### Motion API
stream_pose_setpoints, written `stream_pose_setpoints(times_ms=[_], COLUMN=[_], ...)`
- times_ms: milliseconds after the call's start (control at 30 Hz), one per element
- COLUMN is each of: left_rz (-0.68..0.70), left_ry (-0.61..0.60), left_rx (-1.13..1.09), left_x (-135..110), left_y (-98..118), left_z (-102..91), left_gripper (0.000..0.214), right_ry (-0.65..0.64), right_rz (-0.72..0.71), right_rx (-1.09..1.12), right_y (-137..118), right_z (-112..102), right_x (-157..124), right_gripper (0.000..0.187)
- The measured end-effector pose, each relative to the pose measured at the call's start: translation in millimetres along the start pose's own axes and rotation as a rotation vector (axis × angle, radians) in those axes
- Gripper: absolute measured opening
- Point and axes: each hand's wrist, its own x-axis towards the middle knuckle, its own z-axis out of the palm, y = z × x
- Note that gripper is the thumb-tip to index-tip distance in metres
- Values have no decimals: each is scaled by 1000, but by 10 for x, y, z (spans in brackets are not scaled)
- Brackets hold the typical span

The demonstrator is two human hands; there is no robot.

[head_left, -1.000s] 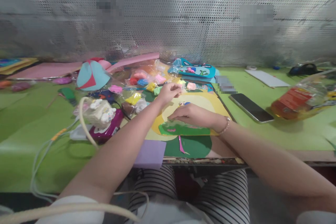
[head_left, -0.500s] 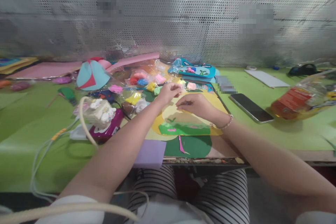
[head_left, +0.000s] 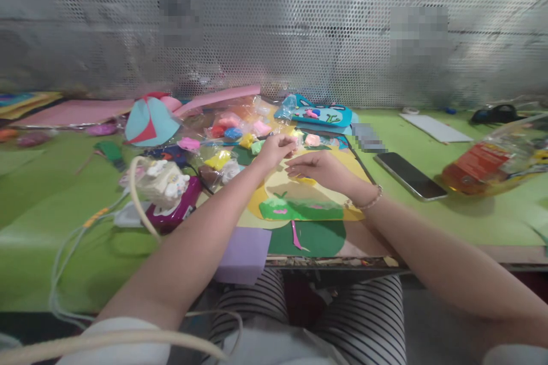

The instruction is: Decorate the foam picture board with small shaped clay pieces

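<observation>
My left hand point(head_left: 278, 151) is closed in a pinch above the upper part of a yellow paper picture. Whatever its fingertips hold is too small to make out. Facing it from the right, my right hand point(head_left: 322, 170) hovers over the same picture point(head_left: 346, 205), fingers stretched out toward the left hand and a small gap between the hands. A small yellow piece point(head_left: 306, 181) shows just below the right palm. Along the picture's lower edge runs a green clay strip point(head_left: 291, 209) with pink spots, and a small green sprout shape point(head_left: 280, 195) stands above it.
Bagged clay lumps in several colours, such as a yellow one point(head_left: 218, 159), lie left of the hands. A purple device point(head_left: 180, 205) with cables stands nearer left. At right are a phone point(head_left: 410, 175) and a bagged bottle point(head_left: 475, 165). Purple paper point(head_left: 244, 254) overhangs the front edge.
My right hand's fingers have straightened a little, and the yellow piece now shows beneath it. The purple paper hangs slightly lower. My left hand has barely moved.
</observation>
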Motion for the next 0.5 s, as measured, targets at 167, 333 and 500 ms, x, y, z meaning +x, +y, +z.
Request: stream_pose_setpoints(times_ms=[167, 333, 500], left_rz=[-29, -21, -24], left_ry=[-5, -9, -7], left_rx=[-48, -68, -48], left_x=[9, 14, -1], left_y=[-9, -31, -1], left_z=[2, 11, 6], left_gripper=[19, 21, 17], right_ry=[6, 47, 3], right_rz=[55, -29, 51], right_rx=[-8, -128, 25], right_y=[-17, -49, -24], right_z=[-12, -48, -51], right_x=[7, -12, 0], right_gripper=[7, 16, 11])
